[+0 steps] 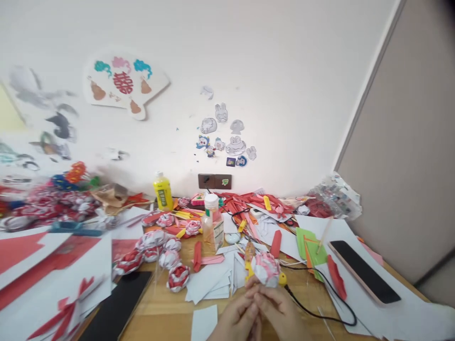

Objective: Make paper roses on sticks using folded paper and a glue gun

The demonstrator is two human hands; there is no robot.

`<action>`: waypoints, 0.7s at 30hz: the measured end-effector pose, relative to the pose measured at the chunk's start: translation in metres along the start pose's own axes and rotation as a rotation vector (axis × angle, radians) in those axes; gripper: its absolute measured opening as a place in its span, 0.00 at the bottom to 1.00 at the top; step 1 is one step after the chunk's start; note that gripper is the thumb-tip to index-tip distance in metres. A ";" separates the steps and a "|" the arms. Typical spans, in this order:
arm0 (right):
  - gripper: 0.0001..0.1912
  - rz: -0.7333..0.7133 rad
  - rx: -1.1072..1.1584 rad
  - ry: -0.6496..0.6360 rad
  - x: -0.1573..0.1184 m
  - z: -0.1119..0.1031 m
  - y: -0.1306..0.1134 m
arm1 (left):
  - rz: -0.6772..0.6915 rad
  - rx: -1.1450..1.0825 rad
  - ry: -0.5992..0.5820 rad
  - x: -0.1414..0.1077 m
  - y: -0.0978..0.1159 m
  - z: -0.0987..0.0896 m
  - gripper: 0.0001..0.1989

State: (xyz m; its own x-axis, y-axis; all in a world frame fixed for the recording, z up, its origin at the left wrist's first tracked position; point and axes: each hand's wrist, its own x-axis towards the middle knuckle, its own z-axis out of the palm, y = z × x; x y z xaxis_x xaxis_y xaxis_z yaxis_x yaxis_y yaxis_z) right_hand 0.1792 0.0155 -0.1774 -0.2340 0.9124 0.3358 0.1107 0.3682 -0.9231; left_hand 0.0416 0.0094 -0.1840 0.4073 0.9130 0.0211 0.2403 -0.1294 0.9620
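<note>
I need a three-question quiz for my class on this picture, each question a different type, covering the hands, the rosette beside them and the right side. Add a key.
1. Multiple choice: which thing lies on the white paper at the right?
A) yellow bottle
B) phone
C) fan-shaped cutout

2. True or false: the left hand and the right hand are held far apart.

3. Fill in: the rosette just beyond the hands is pink and ____.

Key:
1. B
2. False; they meet at the fingers.
3. white
</note>
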 end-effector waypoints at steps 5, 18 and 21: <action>0.21 0.023 0.140 0.079 0.004 -0.005 -0.003 | 0.014 0.359 0.166 -0.003 0.024 -0.023 0.19; 0.23 0.070 0.276 0.089 0.007 0.001 -0.022 | -0.563 1.039 0.432 -0.051 0.009 -0.175 0.12; 0.24 0.092 0.268 0.098 0.007 0.001 -0.021 | -0.610 1.086 0.466 -0.048 -0.004 -0.172 0.14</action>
State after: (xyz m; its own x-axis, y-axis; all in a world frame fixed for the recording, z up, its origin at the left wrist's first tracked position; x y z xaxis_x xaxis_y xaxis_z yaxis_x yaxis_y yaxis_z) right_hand 0.1739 0.0143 -0.1557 -0.1394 0.9573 0.2533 -0.1352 0.2350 -0.9625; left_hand -0.1308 0.0325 -0.1420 -0.3018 0.9528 -0.0332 0.9409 0.3033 0.1508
